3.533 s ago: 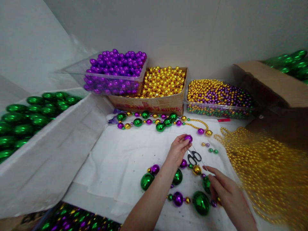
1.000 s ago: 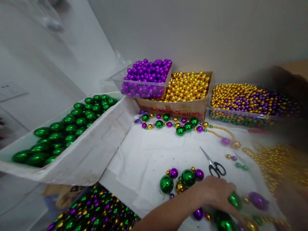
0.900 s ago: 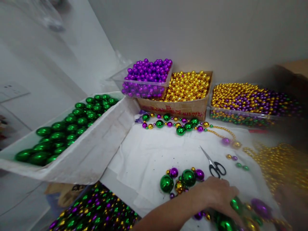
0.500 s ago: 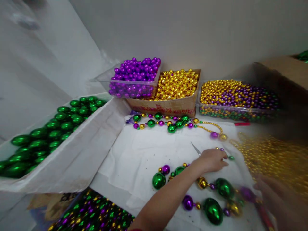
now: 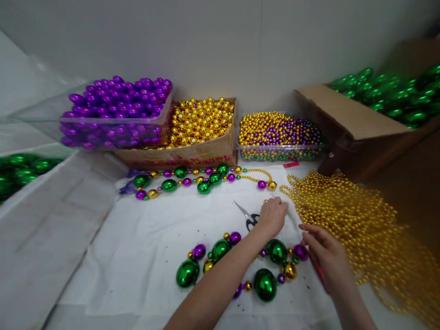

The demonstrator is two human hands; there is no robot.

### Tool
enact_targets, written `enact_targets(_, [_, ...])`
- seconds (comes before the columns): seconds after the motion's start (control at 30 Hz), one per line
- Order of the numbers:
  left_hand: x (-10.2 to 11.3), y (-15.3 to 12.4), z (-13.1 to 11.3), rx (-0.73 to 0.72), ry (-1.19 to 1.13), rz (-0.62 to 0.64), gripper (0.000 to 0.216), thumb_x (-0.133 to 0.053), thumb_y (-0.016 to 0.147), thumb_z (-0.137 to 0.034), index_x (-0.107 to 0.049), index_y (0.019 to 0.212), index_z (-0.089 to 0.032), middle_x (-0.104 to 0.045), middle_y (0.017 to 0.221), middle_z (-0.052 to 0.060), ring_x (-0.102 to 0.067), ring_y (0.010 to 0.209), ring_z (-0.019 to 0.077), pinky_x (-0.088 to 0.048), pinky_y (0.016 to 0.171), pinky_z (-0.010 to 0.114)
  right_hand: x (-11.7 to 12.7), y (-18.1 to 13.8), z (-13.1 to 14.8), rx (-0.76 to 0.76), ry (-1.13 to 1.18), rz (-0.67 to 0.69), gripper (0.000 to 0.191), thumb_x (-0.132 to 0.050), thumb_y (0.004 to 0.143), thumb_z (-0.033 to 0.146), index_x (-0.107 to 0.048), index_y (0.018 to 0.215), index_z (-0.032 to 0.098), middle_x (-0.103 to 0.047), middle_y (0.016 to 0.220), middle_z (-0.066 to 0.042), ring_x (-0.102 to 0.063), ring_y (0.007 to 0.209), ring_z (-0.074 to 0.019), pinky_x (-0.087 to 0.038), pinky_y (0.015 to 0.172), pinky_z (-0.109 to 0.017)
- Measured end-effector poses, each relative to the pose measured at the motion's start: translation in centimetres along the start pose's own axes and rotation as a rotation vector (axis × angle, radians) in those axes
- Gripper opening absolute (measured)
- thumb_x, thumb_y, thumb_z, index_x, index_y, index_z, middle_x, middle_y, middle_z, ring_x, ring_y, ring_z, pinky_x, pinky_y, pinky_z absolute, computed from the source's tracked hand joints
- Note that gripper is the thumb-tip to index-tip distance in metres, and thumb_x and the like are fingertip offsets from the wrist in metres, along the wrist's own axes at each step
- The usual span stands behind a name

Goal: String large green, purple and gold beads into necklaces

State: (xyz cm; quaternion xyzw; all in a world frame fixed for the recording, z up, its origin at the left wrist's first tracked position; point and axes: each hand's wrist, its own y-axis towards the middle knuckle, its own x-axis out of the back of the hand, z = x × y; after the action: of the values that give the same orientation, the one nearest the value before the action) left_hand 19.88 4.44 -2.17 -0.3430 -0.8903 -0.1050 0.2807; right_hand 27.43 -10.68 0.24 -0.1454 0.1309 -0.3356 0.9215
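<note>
My left hand [image 5: 275,214] is closed with fingertips pressed together at the cloth's right side; what it pinches is mostly hidden, with a small gold bead peeking out beside it. My right hand [image 5: 325,254] pinches a thin pale thread [image 5: 304,228] between thumb and forefinger, and a slim red-handled tool [image 5: 320,276] lies along its palm. Just left of it is a purple ball [image 5: 301,252], part of a garland with big green balls [image 5: 265,284] and gold ones [image 5: 289,271]. My left forearm covers part of that garland. Black-handled scissors [image 5: 252,221] lie beside my left wrist.
A finished-looking garland [image 5: 169,185] lies along the back of the white cloth [image 5: 144,238]. Behind stand a tub of purple balls [image 5: 117,98], a box of gold balls [image 5: 202,120] and a tub of small mixed beads [image 5: 282,133]. Gold bead chains [image 5: 347,206] heap at right.
The view has swung right, bringing the right-hand carton of green balls into sight. My right hand has come up beside my left, with thread now visible in its fingers. My left fingers have closed.
</note>
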Motion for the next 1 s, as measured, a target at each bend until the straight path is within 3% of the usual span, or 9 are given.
enact_targets(0.17, [1.2, 0.1, 0.7, 0.098, -0.305, -0.073, 0.016, -0.062, 0.072, -0.014, -0.068, 0.085, -0.02, -0.058, 0.09, 0.005, -0.05, 0.101, 0.024, -0.03, 0.1, 0.041, -0.2, 0.0, -0.4, -0.041, 0.024, 0.013, 0.046, -0.077, 0.066, 0.043, -0.064, 0.102, 0.018, -0.057, 0.066, 0.001, -0.047, 0.058, -0.0094, -0.032, 0.046, -0.017])
enact_targets(0.3, [3.2, -0.4, 1.7, 0.235, -0.688, -0.083, 0.014, -0.063, 0.077, -0.025, -0.067, 0.087, -0.017, -0.061, 0.083, 0.005, -0.056, 0.078, 0.0157, -0.044, 0.079, 0.031, -0.7, -0.2, -0.2, -0.057, -0.018, 0.045, 0.048, -0.076, 0.065, 0.047, -0.063, 0.101, 0.018, -0.056, 0.067, 0.001, -0.049, 0.059, -0.0105, -0.033, 0.047, -0.018])
enact_targets(0.4, [4.6, -1.2, 2.5, 0.319, -1.004, -0.08, 0.024, -0.061, 0.081, -0.037, -0.064, 0.087, -0.014, -0.061, 0.079, 0.005, -0.056, 0.066, 0.0108, -0.046, 0.067, 0.025, -1.1, -0.4, -0.2, -0.047, -0.151, 0.109, 0.047, -0.072, 0.069, 0.05, -0.063, 0.102, 0.017, -0.053, 0.063, 0.002, -0.046, 0.055, -0.01, -0.031, 0.046, -0.019])
enact_targets(0.53, [6.0, -1.9, 3.0, 0.386, -1.309, -0.103, 0.019, -0.06, 0.083, -0.031, -0.064, 0.084, -0.012, -0.06, 0.076, 0.005, -0.057, 0.066, 0.0091, -0.048, 0.067, 0.022, -1.3, -0.8, -0.5, -0.021, -0.322, 0.256, 0.045, -0.063, 0.076, 0.053, -0.063, 0.102, 0.016, -0.052, 0.063, 0.001, -0.047, 0.057, -0.012, -0.035, 0.049, -0.021])
enact_targets(0.63, [6.8, -2.2, 3.1, 0.414, -1.443, -0.132, 0.013, -0.055, 0.086, -0.021, -0.064, 0.085, -0.012, -0.061, 0.078, 0.005, -0.059, 0.067, 0.0085, -0.049, 0.067, 0.021, -1.3, -1.3, -0.5, 0.015, -0.421, 0.329, 0.042, -0.059, 0.079, 0.052, -0.063, 0.101, 0.016, -0.053, 0.065, 0.001, -0.049, 0.06, -0.0136, -0.037, 0.053, -0.022])
enact_targets(0.73, [7.3, -2.4, 3.3, 0.431, -1.529, -0.156, 0.014, -0.052, 0.087, -0.016, -0.065, 0.092, -0.012, -0.062, 0.078, 0.006, -0.059, 0.068, 0.0092, -0.049, 0.067, 0.022, -1.7, -2.0, -0.1, 0.094, -0.513, 0.305, 0.037, -0.055, 0.081, 0.048, -0.063, 0.098, 0.016, -0.054, 0.065, 0.001, -0.049, 0.059, -0.0137, -0.036, 0.052, -0.022])
enact_targets(1.0, [7.6, -2.7, 3.8, 0.455, -1.622, -0.205, 0.013, -0.054, 0.085, -0.014, -0.065, 0.091, -0.01, -0.063, 0.076, 0.007, -0.061, 0.068, 0.0107, -0.05, 0.066, 0.022, -2.5, -2.8, 0.7, 0.151, -0.608, 0.327, 0.031, -0.053, 0.082, 0.045, -0.065, 0.088, 0.017, -0.054, 0.062, 0.001, -0.048, 0.056, -0.0133, -0.034, 0.049, -0.022])
